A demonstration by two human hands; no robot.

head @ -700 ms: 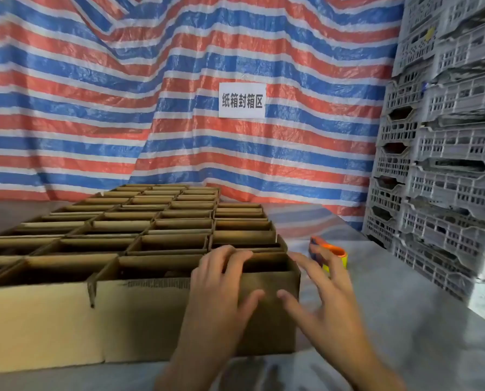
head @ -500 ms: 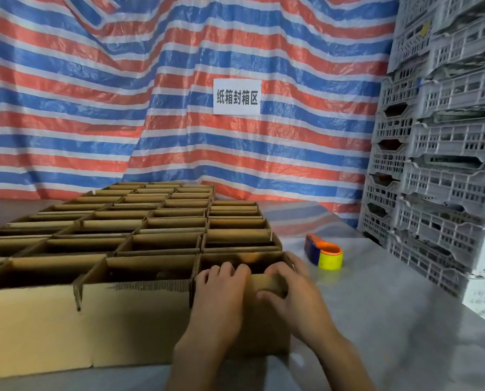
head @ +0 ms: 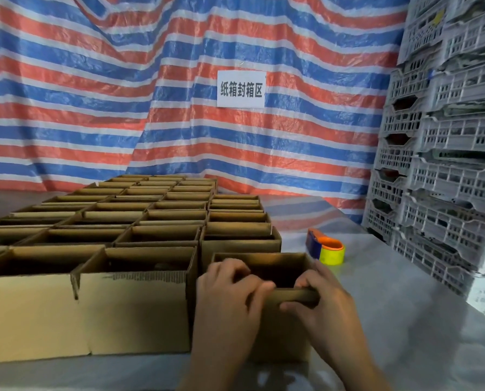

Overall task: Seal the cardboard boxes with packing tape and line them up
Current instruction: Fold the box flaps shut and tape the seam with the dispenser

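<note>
Hands work on an open cardboard box at the near right corner of a large block of open boxes on a grey table. The left hand curls its fingers over the box's near flap. The right hand pinches the same flap, thumb on top and fingers beneath. The flap is bent partly inward, and no tape shows on the box. An orange and yellow tape dispenser lies untouched on the table, just beyond the box to the right. Likely risks: with both hands on one flap, the other flaps are unheld and may stand up before any tape arrives. Freeing a hand to reach the dispenser could let this flap spring up. If the box is light, downward pressure may slide or tip it, nudging the boxes beside it out of line. Stacked grey plastic crates stand well to the right.
</note>
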